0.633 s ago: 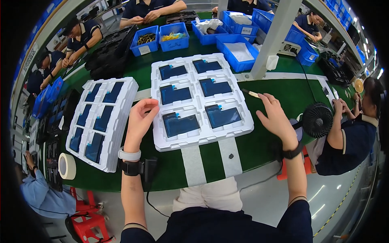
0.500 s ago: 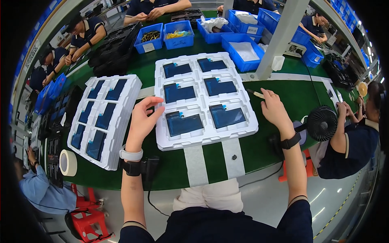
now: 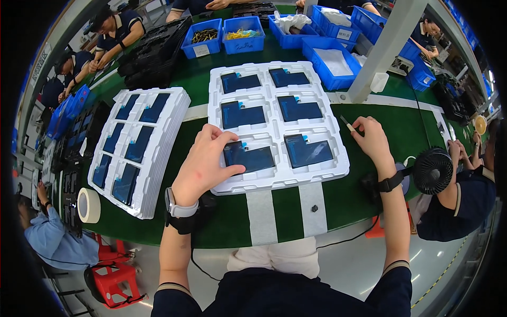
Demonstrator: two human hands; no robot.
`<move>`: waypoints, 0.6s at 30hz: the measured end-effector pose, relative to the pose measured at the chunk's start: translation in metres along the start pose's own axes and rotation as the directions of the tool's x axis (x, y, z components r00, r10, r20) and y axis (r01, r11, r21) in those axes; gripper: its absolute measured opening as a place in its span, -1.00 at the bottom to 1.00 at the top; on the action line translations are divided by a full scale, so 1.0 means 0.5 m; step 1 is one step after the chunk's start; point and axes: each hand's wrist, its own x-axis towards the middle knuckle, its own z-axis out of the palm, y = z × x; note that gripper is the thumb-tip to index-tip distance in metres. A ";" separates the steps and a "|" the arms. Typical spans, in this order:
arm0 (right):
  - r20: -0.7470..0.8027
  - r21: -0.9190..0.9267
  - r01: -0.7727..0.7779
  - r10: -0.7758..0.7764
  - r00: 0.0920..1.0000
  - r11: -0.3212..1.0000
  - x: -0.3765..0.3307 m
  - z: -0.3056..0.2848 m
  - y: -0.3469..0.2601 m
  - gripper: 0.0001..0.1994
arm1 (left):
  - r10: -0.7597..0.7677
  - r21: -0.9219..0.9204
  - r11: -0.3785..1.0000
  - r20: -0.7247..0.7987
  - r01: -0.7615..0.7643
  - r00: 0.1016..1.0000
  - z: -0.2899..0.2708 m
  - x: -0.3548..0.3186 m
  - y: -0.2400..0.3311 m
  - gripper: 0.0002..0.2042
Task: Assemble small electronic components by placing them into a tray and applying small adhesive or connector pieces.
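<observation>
"At the front L of the white tray (image 3: 280,180) — what's the left hand (image 3: 202,162) up to?"

"Prob. reaching for the dark panel (image 3: 257,158) in that pocket. Thumb and fingers are spread at its L end, not closed on it. Can't be sure of contact."

"And the right hand (image 3: 373,139)?"

"Just off the tray's R side, fingers curled by the pale handle of a small knife (image 3: 346,123). Can't tell if it's gripped or only touched."

"So, which step?"

"Lining up on one panel, I'd say; the other panels (image 3: 297,111) sit in their own pockets. Next move calls for thumb and fingers meeting on its edges — w/o pressing the face."

"Diff. vs. half a sec ago?"

"L hand was at the tray's L edge, off the panels; now it's over one. R hand's approx. same spot, by the knife. All six panels are in their pockets, same as then."
</observation>
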 end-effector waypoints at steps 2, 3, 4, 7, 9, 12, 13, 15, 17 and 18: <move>0.033 0.025 -0.041 0.041 0.999 0.999 0.003 0.002 -0.002 -0.84 | 0.067 0.027 0.997 -0.014 -0.066 0.998 0.005 -0.001 -0.006 -0.51; 0.063 0.047 -0.083 0.080 0.995 0.995 0.004 0.002 -0.001 -0.85 | 0.066 0.026 0.998 -0.013 -0.065 0.998 0.006 -0.001 -0.006 -0.51; 0.064 0.046 -0.083 0.080 0.995 0.995 0.004 0.007 0.005 -0.85 | 0.059 0.030 0.998 0.001 -0.059 0.998 0.007 0.000 -0.005 -0.50; -0.115 0.052 -0.027 0.033 0.993 0.998 -0.004 0.011 0.023 -0.82 | 0.068 0.035 0.997 0.013 -0.068 0.998 0.014 -0.002 -0.007 -0.49; -0.123 0.037 -0.053 0.057 0.991 0.998 -0.008 -0.012 0.010 -0.85 | 0.078 0.038 0.996 0.009 -0.078 0.997 0.018 -0.003 -0.012 -0.49; -0.137 0.138 -0.009 0.028 0.990 0.990 -0.011 -0.054 -0.028 -0.84 | 0.071 0.050 0.996 0.015 -0.072 0.997 0.020 -0.001 -0.016 -0.46; -0.137 0.253 0.035 0.000 0.991 0.967 -0.010 -0.068 -0.050 -0.84 | 0.044 0.055 0.997 0.037 -0.045 0.998 0.019 0.002 -0.019 -0.45; -0.112 0.395 0.074 -0.032 0.993 0.916 -0.008 -0.098 -0.102 -0.83 | 0.020 0.056 0.998 0.060 -0.024 0.998 0.018 0.006 -0.023 -0.43; 0.044 0.639 0.064 -0.120 0.992 0.766 -0.006 -0.117 -0.150 -0.84 | -0.026 0.018 1.000 0.069 0.025 0.997 0.014 0.007 -0.021 -0.45; 0.056 0.717 0.085 -0.178 0.982 0.692 -0.003 -0.109 -0.160 -0.84 | -0.023 0.017 1.000 0.070 0.022 0.997 0.015 0.009 -0.016 -0.45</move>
